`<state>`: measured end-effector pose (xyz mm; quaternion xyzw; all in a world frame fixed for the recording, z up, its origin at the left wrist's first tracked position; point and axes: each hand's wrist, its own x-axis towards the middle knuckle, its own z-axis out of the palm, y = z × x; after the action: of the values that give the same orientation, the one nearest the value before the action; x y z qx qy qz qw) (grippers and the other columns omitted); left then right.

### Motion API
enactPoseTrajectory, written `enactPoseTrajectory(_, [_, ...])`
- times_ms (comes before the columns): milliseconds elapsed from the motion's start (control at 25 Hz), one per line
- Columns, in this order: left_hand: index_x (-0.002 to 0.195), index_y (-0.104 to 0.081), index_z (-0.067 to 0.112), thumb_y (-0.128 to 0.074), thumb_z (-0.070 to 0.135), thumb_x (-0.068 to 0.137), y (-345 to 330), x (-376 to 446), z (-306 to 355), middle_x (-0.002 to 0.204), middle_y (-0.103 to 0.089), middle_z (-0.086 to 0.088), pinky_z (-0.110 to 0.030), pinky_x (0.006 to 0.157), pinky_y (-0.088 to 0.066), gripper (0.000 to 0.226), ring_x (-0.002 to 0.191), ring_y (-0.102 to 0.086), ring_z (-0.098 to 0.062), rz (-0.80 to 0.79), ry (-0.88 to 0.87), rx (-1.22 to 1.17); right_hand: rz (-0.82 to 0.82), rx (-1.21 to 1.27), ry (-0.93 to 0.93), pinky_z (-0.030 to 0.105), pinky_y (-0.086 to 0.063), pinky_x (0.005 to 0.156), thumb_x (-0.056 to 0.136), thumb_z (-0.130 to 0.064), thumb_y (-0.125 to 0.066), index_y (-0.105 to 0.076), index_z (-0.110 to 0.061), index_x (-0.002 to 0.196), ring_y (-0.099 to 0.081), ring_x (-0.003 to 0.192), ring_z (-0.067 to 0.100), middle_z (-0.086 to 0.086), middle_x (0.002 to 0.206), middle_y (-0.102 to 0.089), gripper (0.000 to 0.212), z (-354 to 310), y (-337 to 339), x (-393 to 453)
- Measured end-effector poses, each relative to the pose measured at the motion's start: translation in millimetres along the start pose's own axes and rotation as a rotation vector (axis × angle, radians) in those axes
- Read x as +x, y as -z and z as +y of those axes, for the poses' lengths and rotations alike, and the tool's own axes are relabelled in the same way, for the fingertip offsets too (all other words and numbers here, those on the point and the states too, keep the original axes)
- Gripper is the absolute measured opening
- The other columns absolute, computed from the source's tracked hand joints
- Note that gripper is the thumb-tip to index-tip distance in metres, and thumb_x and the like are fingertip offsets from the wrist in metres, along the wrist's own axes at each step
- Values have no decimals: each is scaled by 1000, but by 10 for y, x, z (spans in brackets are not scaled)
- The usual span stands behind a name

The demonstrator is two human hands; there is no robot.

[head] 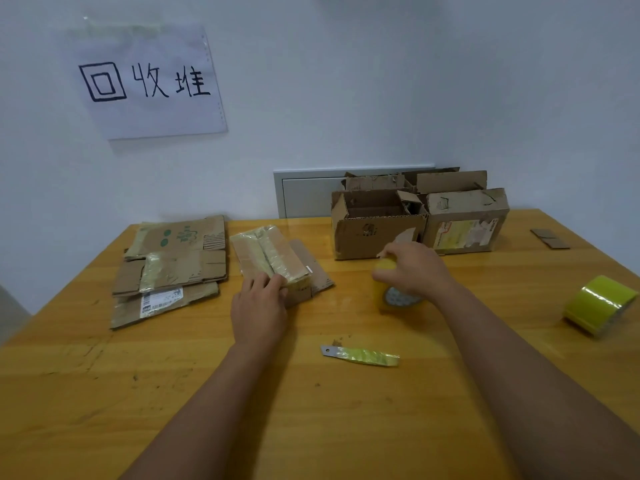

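Cardboard lies under the left fingers (259, 281), which are extended and close together, resting flat on the near end of a flattened carton (273, 261); nothing is curled round it. The left hand (259, 303) appears to be pinning the folded piece down so that it stays shut and does not slide. The carton sits left of centre on the wooden table (311, 410), already banded lengthwise with glossy tape, and overlaps a second flat piece beneath it. The right fingers (398, 259) are curled over the top of a yellowish tape roll (391, 296), which stands on edge on the table just right of the carton; the right hand (415, 268) grips it from above, judged to be readying it for a further strip. Whether a free tape end is lifted cannot be told. A cutter blade (360, 355), its handle end wrapped in yellow-green tape, lies near the person between the forearms, within reach of either hand. A second, green-yellow tape roll (599, 304) lies well apart at the right edge. A stack of flattened cartons (173, 268) occupies the left side below a handwritten paper sign (145, 81) on the wall. Open boxes (377, 230) not yet flattened stand at the back, with cardboard scraps (550, 238) to their right.
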<state>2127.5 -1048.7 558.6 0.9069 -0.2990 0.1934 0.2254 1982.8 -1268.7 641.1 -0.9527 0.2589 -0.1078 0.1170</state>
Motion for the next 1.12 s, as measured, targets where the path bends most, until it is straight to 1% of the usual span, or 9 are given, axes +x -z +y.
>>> enactPoseTrajectory(80, [111,-65,23,-56,26,96,24,32,6,105,-59,3,-31,71,-33,17,100,-49,-20,-29,-3,-6,42,176,-14,35,-45,75,84,-45,-66,-62,-20,102,-53,89,18,1,97,-60,31,-90,-21,-42])
enactPoseTrajectory(160, [112,-64,25,-54,27,98,60,43,17,107,-58,5,-30,68,-34,18,101,-48,-18,-59,7,-4,79,208,-7,35,-45,76,84,-43,-66,-62,-20,100,-52,89,18,-1,93,-56,29,-185,-16,-71])
enactPoseTrajectory(360, [115,-61,30,-48,30,101,149,50,51,111,-56,9,-29,63,-33,19,108,-44,-13,-110,44,7,130,58,79,36,-37,87,86,-47,-62,-64,-21,106,-50,93,17,-6,93,-54,33,-308,93,-112])
enactPoseTrajectory(560, [115,-63,31,-50,33,101,191,96,-28,111,-58,10,-29,65,-36,20,108,-46,-14,-121,-2,-6,226,-146,269,34,-34,84,88,-53,-55,-65,-21,113,-42,87,13,-4,97,-57,42,-431,55,-258])
enactPoseTrajectory(640, [114,-64,30,-51,33,100,194,108,-45,109,-59,10,-29,65,-37,20,107,-46,-14,-123,-14,-21,276,-194,332,34,-32,81,87,-53,-56,-67,-20,110,-37,83,12,-4,91,-57,42,-453,22,-292])
enactPoseTrajectory(800, [111,-67,29,-54,33,98,185,120,-93,103,-60,11,-29,64,-35,19,103,-47,-13,-99,-47,-57,325,-217,375,35,-38,74,81,-54,-54,-71,-19,93,-35,75,11,-5,78,-58,40,-521,6,-359])
enactPoseTrajectory(880, [112,-68,30,-55,32,98,181,127,-118,104,-60,11,-29,65,-35,19,104,-47,-13,-100,-61,-74,343,-193,373,34,-39,71,79,-56,-48,-72,-20,88,-36,73,10,-5,75,-58,45,-554,26,-388])
enactPoseTrajectory(960, [113,-68,30,-57,32,97,179,144,-132,105,-60,11,-29,66,-36,19,104,-47,-13,-94,-79,-85,346,-91,374,32,-35,73,78,-59,-44,-71,-19,92,-40,75,10,-5,79,-58,51,-604,109,-404])
enactPoseTrajectory(1120, [110,-70,28,-61,29,95,180,141,-147,102,-62,9,-27,60,-33,18,99,-50,-15,-72,-139,-113,259,181,352,30,-34,78,85,-49,-64,-66,-19,105,-45,86,11,-7,91,-54,36,-706,480,-392])
